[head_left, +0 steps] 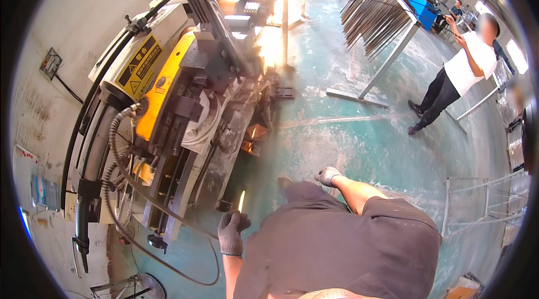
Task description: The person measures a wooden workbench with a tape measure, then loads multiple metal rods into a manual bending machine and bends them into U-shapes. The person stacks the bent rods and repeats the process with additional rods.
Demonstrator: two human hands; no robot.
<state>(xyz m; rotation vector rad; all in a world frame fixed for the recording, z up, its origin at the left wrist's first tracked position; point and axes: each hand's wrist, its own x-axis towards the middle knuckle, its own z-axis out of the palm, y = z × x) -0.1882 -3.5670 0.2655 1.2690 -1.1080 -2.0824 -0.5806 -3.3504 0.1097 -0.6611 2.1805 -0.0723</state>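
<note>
ok so the gray-gloved left hand (pixel 231 233) is down at 7 o'clock with its fingers curled in, and a thin bright streak (pixel 242 201) sits right above the fingertips. can't tell if it actually has hold of that or not. the right hand (pixel 326 176) is over at 4 o'clock, gloved too, loosely curled above the green floor (pixel 314 136), and i can't tell if there's anything in it. the big machine (pixel 191 107) with the yellow cover (pixel 161 87) fills 9 to 11 o'clock, and its gray hose (pixel 163 207) loops down close to the left hand. super bright glow up at 12, a rack of dark rods (pixel 373 18) around 1, and a person in a white top (pixel 470 63) standing at 2.
</note>
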